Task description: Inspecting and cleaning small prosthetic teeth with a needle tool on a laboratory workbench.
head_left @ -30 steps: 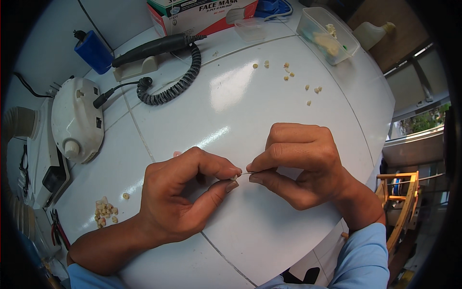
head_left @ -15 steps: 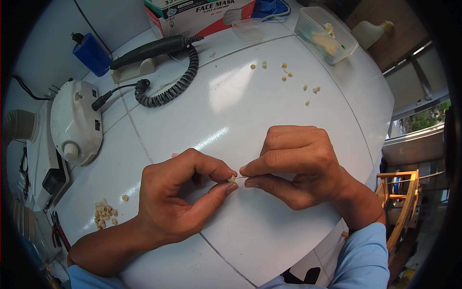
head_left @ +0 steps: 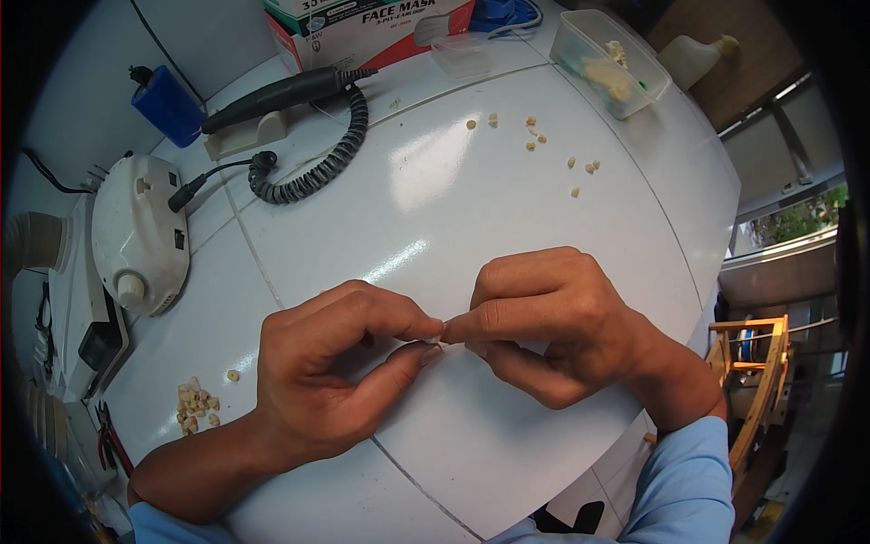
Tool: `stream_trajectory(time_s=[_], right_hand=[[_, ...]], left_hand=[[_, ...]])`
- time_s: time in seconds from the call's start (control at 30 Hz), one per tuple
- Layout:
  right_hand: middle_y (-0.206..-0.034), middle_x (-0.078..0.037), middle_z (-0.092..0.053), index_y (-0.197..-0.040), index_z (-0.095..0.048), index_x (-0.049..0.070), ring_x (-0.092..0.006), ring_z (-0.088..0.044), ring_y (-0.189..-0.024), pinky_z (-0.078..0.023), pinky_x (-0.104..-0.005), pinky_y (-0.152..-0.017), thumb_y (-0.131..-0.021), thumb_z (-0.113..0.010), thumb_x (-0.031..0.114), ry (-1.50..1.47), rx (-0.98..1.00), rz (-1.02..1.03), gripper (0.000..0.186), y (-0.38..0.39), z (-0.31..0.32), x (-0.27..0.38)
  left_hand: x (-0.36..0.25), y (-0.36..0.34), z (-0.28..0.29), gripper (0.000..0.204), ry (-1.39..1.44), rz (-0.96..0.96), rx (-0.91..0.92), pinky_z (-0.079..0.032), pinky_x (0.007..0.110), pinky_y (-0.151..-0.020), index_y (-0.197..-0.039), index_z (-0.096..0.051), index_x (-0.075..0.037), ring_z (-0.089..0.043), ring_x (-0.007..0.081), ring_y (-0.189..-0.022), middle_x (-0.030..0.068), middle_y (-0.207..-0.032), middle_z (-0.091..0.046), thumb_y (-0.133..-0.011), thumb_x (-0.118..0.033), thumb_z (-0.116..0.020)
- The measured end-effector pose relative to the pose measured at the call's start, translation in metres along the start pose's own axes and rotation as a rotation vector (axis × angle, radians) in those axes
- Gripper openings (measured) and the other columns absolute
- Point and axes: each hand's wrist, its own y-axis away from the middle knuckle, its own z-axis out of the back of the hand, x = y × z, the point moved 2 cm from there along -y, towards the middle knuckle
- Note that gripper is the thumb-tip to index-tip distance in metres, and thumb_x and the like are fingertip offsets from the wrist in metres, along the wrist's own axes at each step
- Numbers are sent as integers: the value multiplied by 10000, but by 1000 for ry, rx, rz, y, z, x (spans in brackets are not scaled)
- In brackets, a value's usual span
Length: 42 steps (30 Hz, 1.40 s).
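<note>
Black lettering (head_left: pixel 404 12) marks the red-and-white box (head_left: pixel 340 49) beyond the pinching left hand (head_left: pixel 308 383).

Our left forearm (head_left: pixel 213 461) slants in from eight o'clock, our right forearm (head_left: pixel 675 379) from four. Our left hand (head_left: pixel 317 367) is curled, its fingers (head_left: pixel 399 315) pinched toward three o'clock; our right hand (head_left: pixel 562 322) pinches toward nine, and we hold the two pinches close together.

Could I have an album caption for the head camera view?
Left hand pinching a tiny pale piece, right hand close beside it, over a white table.
</note>
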Motion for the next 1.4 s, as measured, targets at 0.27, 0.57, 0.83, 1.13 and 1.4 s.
stream_trajectory(time_s=[0.27, 0.57, 0.83, 1.13, 1.4], right_hand=[[-793, -85, -721, -1028, -794, 40, -260, -714, -665, -546, -369, -582, -837, -744, -65, 0, -75, -41, 224, 0, -3, -4], [-849, -90, -721, -982, -730, 39, -252, -730, -719, -563, -359, -613, -885, -807, -28, -2, -78, -66, 140, -3, 3, -2], [-875, -82, -678, -977, -733, 30, -234, -708, -729, -554, -348, -614, -876, -801, -43, -9, -69, -68, 142, -2, 3, -3], [-848, -88, -674, -964, -742, 21, -236, -687, -696, -535, -359, -595, -880, -789, -46, -20, -72, -53, 117, -2, 4, 0], [-833, -103, -666, -956, -735, 7, -262, -684, -712, -527, -378, -607, -879, -792, -26, -32, -41, -58, 100, -2, 3, 3]], left_hand=[[2, 2, -1, 268, 36, 42, -23, -619, 272, -769, -1117, -791, 18, -790, 170, -929, 125, -1036, -797, -873, 129, -784], [5, 6, -2, 220, 75, 95, -72, -521, 225, -721, -1105, -782, 7, -709, 87, -832, 83, -1016, -807, -902, 92, -798], [5, 5, -2, 217, 67, 78, -60, -520, 223, -692, -1108, -774, 12, -713, 86, -825, 87, -1008, -806, -906, 85, -806], [5, 5, -1, 208, 30, 75, -50, -519, 221, -669, -1088, -781, 8, -717, 89, -814, 88, -992, -797, -898, 89, -812], [3, 3, -2, 218, 39, 52, -46, -580, 252, -714, -1084, -791, 18, -766, 138, -868, 110, -1004, -797, -886, 108, -812]])
